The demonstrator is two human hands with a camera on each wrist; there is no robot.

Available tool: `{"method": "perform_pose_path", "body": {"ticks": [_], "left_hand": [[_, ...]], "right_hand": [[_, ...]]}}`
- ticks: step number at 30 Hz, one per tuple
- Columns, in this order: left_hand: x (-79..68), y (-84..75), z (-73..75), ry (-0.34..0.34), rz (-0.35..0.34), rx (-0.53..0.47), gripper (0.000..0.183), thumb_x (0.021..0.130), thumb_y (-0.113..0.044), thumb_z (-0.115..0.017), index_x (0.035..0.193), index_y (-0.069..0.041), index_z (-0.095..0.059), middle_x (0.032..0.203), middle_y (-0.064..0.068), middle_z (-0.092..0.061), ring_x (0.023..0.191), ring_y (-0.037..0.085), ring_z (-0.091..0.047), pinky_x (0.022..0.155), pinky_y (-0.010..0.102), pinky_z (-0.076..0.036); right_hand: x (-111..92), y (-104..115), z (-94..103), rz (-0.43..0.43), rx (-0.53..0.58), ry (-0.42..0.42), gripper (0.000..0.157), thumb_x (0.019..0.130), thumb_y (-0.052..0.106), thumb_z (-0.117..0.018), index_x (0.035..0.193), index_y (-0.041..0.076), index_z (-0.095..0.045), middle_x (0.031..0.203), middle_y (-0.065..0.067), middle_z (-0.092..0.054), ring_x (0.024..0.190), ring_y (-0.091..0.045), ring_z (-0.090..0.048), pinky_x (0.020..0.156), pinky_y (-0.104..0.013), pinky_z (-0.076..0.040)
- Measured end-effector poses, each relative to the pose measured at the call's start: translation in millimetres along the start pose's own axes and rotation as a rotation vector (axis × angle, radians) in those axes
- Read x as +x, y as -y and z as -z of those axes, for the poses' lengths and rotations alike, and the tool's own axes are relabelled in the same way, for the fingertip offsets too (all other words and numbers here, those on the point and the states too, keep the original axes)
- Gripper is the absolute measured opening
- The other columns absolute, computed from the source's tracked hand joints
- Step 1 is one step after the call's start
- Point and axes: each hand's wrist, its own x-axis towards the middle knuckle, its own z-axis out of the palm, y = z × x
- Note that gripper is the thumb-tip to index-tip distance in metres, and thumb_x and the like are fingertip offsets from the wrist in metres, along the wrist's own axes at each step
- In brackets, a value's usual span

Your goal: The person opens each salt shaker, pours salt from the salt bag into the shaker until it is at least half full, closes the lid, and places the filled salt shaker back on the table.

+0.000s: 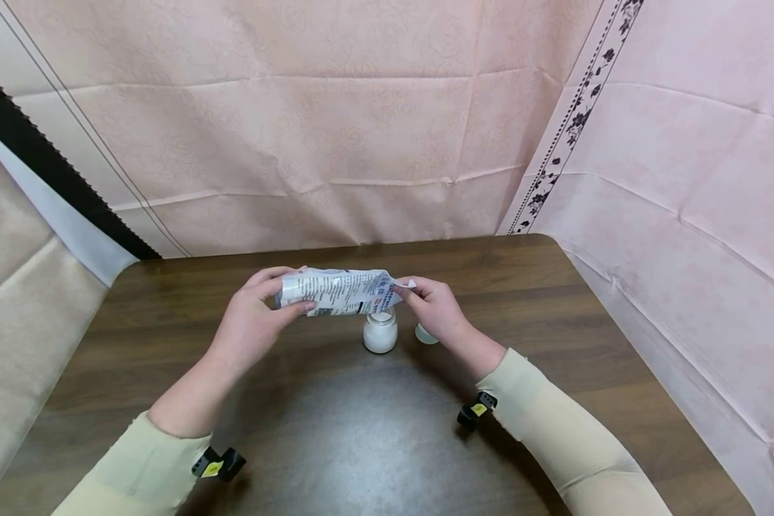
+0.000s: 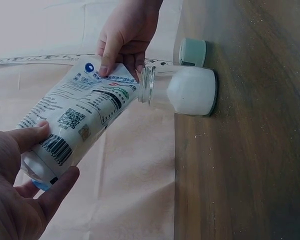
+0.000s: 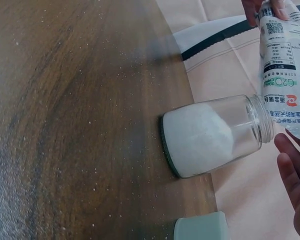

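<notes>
A printed white plastic bag (image 1: 338, 290) lies nearly level above a small glass jar (image 1: 380, 337). My left hand (image 1: 248, 322) grips the bag's closed end, thumb on the near side and fingers at the far side. At the other end, my right hand (image 1: 438, 309) pinches the bag's corner. The bag's end meets the jar's threaded mouth in the left wrist view. White granules (image 3: 197, 140) fill much of the jar, heaped in a sloping mound. Beside the jar, a pale green lid (image 2: 192, 52) rests on the table, partly behind my right hand in the head view.
White grains are scattered over the brown wooden table (image 1: 322, 416). Pink patterned cloth (image 1: 361, 129) hangs behind the table's far edge, and more cloth hangs along both sides. A small black device (image 1: 219, 464) is worn at each wrist.
</notes>
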Motion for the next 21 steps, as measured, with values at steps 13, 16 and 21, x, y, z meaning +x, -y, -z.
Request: {"method": "perform_pose_path", "body": {"ticks": [13,16,21], "left_hand": [[0.6,-1.8,-2.6,0.011,0.003,0.012,0.044,0.074,-0.037,-0.077,0.115,-0.023,-0.066,0.120,-0.009,-0.053,0.101,0.011,-0.052,0.075,0.027,-0.046],[0.9,-1.6,-2.9,0.015,0.000,0.017,0.044,0.074,-0.037,-0.076,0.114,-0.023,-0.066,0.119,-0.010,-0.053,0.100,0.010,-0.053,0.074,0.026,-0.045],[1.5,-2.5,-2.5,0.030,-0.009,0.026,0.040,0.075,-0.038,-0.075,0.112,-0.022,-0.068,0.120,-0.010,-0.053,0.099,0.010,-0.054,0.071,0.021,-0.045]], "right_hand": [[-1.1,-2.9,1.5,0.010,-0.006,-0.003,0.015,0.089,0.026,-0.062,0.097,0.018,-0.072,0.092,0.004,-0.070,0.083,-0.015,-0.065,0.072,-0.030,-0.051],[-1.3,-4.2,1.4,0.008,-0.008,-0.001,0.015,0.089,0.026,-0.062,0.098,0.019,-0.072,0.092,0.004,-0.070,0.082,-0.013,-0.064,0.071,-0.030,-0.051],[-2.0,-5.4,1.4,0.007,-0.026,0.002,0.016,0.089,0.027,-0.061,0.099,0.019,-0.072,0.092,0.004,-0.070,0.082,-0.009,-0.063,0.072,-0.030,-0.051]]}}
